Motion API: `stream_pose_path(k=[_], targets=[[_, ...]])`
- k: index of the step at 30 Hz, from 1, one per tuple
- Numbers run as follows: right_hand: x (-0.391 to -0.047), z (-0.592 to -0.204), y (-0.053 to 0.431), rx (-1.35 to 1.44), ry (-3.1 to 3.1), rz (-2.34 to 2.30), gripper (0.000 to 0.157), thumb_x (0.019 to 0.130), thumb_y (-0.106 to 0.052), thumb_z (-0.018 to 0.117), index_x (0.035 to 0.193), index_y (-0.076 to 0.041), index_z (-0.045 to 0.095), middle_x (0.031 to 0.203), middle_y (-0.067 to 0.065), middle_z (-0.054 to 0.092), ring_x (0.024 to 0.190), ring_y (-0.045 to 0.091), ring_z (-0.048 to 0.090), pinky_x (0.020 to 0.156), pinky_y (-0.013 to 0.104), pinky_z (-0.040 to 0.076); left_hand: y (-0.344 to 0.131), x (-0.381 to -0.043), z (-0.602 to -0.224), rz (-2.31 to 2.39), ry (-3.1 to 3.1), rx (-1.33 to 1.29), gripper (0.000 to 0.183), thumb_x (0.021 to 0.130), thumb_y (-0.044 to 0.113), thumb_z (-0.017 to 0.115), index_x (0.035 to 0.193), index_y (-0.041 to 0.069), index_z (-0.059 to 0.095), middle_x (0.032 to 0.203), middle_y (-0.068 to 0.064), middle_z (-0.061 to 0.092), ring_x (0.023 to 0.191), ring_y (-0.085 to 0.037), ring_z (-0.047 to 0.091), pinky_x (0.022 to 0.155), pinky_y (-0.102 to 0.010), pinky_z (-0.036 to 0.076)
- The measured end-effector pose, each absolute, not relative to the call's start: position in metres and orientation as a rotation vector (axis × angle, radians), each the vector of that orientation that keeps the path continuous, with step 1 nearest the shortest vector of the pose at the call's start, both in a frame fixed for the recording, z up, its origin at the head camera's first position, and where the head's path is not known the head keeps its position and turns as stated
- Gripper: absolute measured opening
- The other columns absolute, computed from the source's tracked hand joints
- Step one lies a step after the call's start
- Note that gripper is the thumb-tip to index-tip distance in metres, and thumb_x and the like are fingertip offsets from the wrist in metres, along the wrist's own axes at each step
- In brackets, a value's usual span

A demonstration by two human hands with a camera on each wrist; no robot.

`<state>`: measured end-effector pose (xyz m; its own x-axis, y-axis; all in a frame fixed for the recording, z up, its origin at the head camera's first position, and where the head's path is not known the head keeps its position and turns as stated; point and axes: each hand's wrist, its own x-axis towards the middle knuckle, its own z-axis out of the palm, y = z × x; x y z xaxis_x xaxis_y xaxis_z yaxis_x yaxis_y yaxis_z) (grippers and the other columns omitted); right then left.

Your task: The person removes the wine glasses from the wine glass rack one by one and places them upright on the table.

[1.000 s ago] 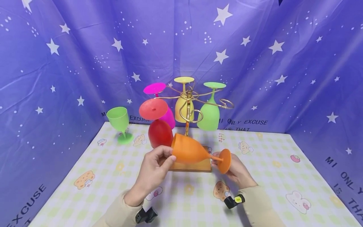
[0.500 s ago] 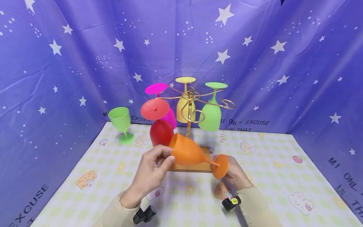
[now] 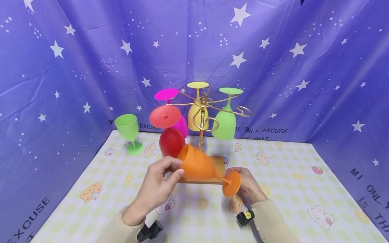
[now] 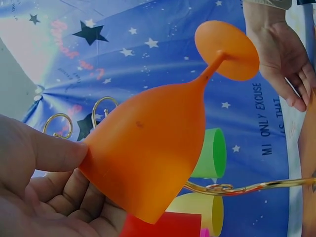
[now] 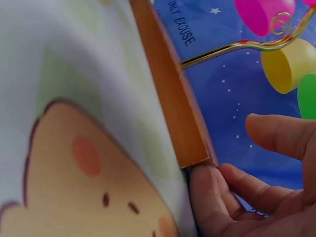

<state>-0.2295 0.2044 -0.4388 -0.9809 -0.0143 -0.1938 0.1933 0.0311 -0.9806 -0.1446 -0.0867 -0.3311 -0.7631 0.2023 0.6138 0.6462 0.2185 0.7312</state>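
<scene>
My left hand (image 3: 156,187) pinches an orange plastic goblet (image 3: 197,165) at its rim, between thumb and fingers. The goblet lies tilted in the air, its foot (image 4: 227,49) pointing right and a little down in the head view. My right hand (image 3: 247,184) is behind that foot, beside the rack's wooden base (image 5: 170,89). Its fingertips (image 5: 205,182) are right at the base's corner, with the thumb spread apart. From the gold wire rack (image 3: 202,128) hang red (image 3: 171,141), magenta (image 3: 182,126), yellow (image 3: 194,116) and green (image 3: 225,125) goblets, upside down.
Another green goblet (image 3: 126,126) stands upright at the table's back left. Two curled wire arms (image 3: 244,110) of the rack, at the front and right, carry nothing. A checked cloth with cartoon prints covers the table (image 3: 282,189), and a starry purple curtain (image 3: 194,44) surrounds it.
The orange goblet has shifted left and slightly down with my left hand, its foot dipping lower. My right hand has moved a little left, toward the base. The rack stays put.
</scene>
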Motion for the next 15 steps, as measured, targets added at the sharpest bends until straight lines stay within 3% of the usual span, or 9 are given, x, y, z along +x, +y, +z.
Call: stream_pose_path(k=[4, 8, 15], targets=[[-0.2320, -0.4403, 0.2041, 0.245, 2.233, -1.957, 0.030, 0.083, -0.002, 0.066, 0.108, 0.012, 0.058, 0.090, 0.015, 0.063, 0.071, 0.020, 0.062, 0.063, 0.030, 0.055, -0.0894, -0.1429, -0.3299, -1.527, -2.146, -0.837, 0.012, 0.087, 0.000, 0.066, 0.092, 0.010, 0.067, 0.080, 0.004, 0.061, 0.072, -0.013, 0.056, 0.069, -0.026, 0.052], [-0.2343, -0.4420, 0.2050, 0.293, 2.386, -1.812, 0.022, 0.084, -0.006, 0.067, 0.101, 0.007, 0.064, 0.085, 0.011, 0.066, 0.071, 0.018, 0.062, 0.064, 0.029, 0.055, -0.0918, -0.1408, -0.3281, -1.437, -2.171, -0.893, 0.012, 0.087, 0.001, 0.067, 0.092, 0.011, 0.067, 0.080, 0.004, 0.061, 0.071, -0.012, 0.055, 0.066, -0.024, 0.050], [-0.2372, -0.4473, 0.2053, 0.295, 2.466, -1.755, 0.016, 0.084, -0.001, 0.066, 0.098, 0.006, 0.067, 0.085, 0.011, 0.067, 0.070, 0.016, 0.064, 0.066, 0.029, 0.056, -0.0964, -0.1360, -0.3244, -1.277, -2.218, -0.943, 0.017, 0.084, -0.002, 0.067, 0.091, 0.013, 0.066, 0.082, 0.008, 0.059, 0.074, -0.007, 0.055, 0.068, -0.024, 0.050]])
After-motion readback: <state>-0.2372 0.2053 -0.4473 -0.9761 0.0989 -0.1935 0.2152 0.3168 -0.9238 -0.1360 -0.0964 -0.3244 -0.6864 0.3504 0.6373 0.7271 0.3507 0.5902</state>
